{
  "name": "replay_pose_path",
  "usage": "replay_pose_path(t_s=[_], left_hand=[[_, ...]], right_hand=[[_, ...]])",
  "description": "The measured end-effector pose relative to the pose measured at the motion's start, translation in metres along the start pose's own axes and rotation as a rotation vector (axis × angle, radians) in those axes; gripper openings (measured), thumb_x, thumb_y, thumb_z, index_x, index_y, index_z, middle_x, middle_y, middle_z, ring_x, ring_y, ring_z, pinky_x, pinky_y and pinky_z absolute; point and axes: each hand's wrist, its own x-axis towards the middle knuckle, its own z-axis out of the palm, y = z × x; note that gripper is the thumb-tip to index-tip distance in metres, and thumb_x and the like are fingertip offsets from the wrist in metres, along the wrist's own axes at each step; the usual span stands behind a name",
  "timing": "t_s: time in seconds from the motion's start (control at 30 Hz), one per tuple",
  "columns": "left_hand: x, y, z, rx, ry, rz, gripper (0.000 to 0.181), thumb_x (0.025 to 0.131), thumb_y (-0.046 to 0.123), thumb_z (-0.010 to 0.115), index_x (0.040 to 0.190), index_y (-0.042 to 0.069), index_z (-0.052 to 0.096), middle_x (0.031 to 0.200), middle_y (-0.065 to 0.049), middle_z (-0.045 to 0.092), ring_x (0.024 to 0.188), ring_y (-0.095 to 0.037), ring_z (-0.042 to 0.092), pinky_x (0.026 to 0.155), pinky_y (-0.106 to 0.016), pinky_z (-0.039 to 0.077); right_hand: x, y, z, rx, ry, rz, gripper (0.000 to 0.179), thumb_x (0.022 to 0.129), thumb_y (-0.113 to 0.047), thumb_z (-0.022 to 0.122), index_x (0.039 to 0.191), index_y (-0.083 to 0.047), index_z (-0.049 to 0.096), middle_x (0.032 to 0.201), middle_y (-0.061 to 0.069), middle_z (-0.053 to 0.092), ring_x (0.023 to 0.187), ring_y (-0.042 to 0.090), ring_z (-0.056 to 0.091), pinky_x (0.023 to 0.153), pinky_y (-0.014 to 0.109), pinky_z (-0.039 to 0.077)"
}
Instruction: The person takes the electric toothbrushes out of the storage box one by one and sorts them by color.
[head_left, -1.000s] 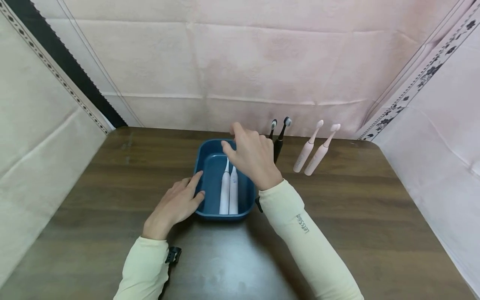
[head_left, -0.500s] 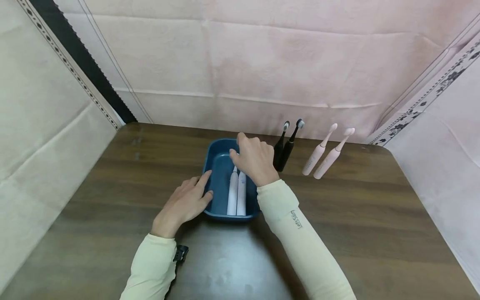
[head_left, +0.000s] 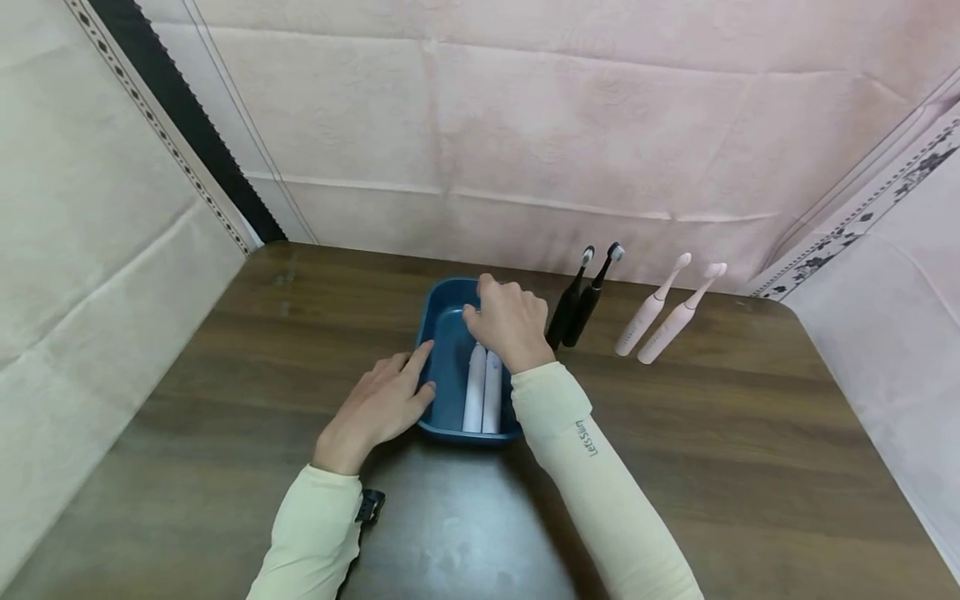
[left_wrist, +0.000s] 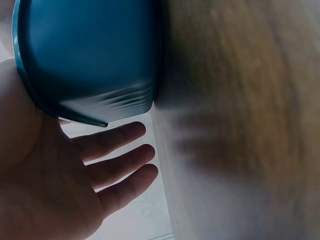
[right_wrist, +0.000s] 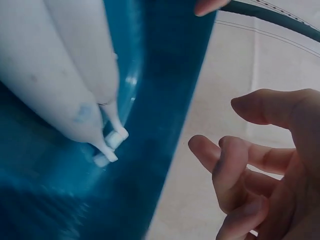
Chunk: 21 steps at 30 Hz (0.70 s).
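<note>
A blue plastic tray (head_left: 447, 421) stands on the table with two white electric toothbrushes (head_left: 476, 387) lying side by side in it. In the head view my left hand (head_left: 375, 410) is at the tray's left side, index finger and thumb at the rim. Its other fingers (left_wrist: 117, 167) extend past the tray wall in the left wrist view. My right hand (head_left: 512, 325) hovers over the tray's far right part, hiding the brush heads in the head view. The right wrist view shows its fingers (right_wrist: 230, 170) loosely bent with nothing between them.
Two black electric toothbrushes (head_left: 583, 312) stand to the right of the tray, partly behind my right hand. Farther right are two pink electric toothbrushes (head_left: 666, 331). A pale cloth (head_left: 525, 125) hangs behind the wooden table (head_left: 675, 467).
The head view has shifted, so everything sits farther right. My right hand has come slightly left and nearer over the tray, uncovering the black toothbrushes. The left hand stays at the rim.
</note>
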Motion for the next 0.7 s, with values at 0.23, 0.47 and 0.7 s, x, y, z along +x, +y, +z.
replay_pose_path(t_s=[0.23,0.47,0.7], left_hand=[[0.000,0.000,0.002,-0.001,-0.001,0.000,0.067,0.106,0.032,0.050,0.164,0.017,0.020,0.159,-0.021,0.034,0.142,-0.044,0.033,0.112,-0.064,0.031],[0.000,0.000,0.002,-0.007,0.004,0.002,0.067,0.106,0.032,0.050,0.164,0.017,0.020,0.159,-0.021,0.034,0.143,-0.043,0.033,0.112,-0.063,0.031],[0.000,-0.001,0.000,-0.014,0.004,-0.007,0.067,0.106,0.032,0.050,0.164,0.018,0.020,0.159,-0.021,0.034,0.143,-0.043,0.033,0.112,-0.064,0.031]], right_hand=[[0.001,0.005,0.019,-0.052,-0.096,0.009,0.029,0.099,-0.030,0.062,0.110,-0.005,0.070,0.055,0.002,0.049,0.045,0.019,0.051,0.042,0.028,0.037],[0.001,0.007,0.027,-0.059,-0.240,0.045,0.041,0.098,-0.031,0.065,0.063,-0.010,0.060,0.054,0.002,0.046,0.048,0.019,0.054,0.047,0.027,0.039],[0.003,0.005,0.029,-0.084,-0.324,0.047,0.042,0.095,-0.039,0.070,0.065,-0.012,0.061,0.058,0.001,0.050,0.056,0.021,0.057,0.056,0.031,0.043]])
